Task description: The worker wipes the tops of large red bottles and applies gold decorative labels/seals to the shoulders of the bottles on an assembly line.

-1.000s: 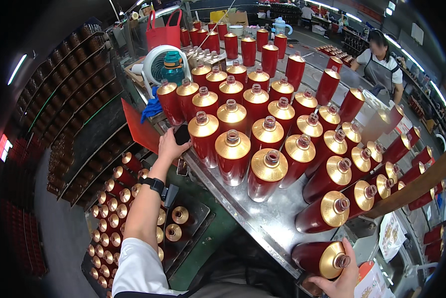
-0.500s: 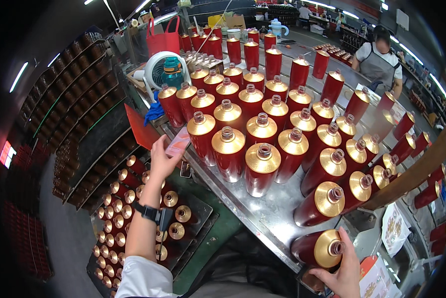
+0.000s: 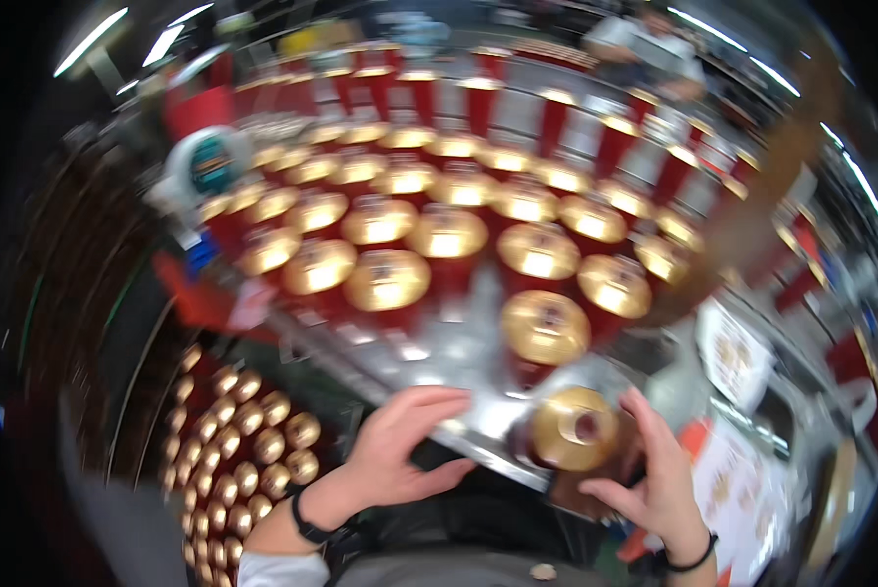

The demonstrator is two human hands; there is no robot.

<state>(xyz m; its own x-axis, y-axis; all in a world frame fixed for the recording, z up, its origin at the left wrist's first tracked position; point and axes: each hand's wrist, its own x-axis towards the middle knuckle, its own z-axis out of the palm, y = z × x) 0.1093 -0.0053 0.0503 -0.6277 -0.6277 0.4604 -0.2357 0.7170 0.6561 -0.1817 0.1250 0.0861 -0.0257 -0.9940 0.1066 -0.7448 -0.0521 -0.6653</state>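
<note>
Blur softens much of the picture. Near the table's front corner stands a dark red bottle with a gold shoulder (image 3: 574, 428). Curved along its right side is my right hand (image 3: 654, 479), thumb and fingers apart; contact with the glass is hard to make out. My left hand (image 3: 405, 452) hovers over the table edge to the left of that bottle, open, fingers stretched toward it and nothing in them. Just beyond is another red and gold bottle (image 3: 545, 328). A pink piece (image 3: 251, 303) sits at the table's left edge, away from both hands.
Rows of red and gold bottles (image 3: 385, 279) cover the metal table (image 3: 400, 370). More bottles (image 3: 248, 419) stand low at left. A round white appliance (image 3: 180, 176) with a teal jug (image 3: 214, 164) is far left. Printed sheets (image 3: 742, 489) lie right; a person (image 3: 645, 54) works beyond.
My left hand has left the pink piece and come right, toward the near bottle. My right hand's grip on that bottle looks looser. The view has turned, shifting the scene left.
</note>
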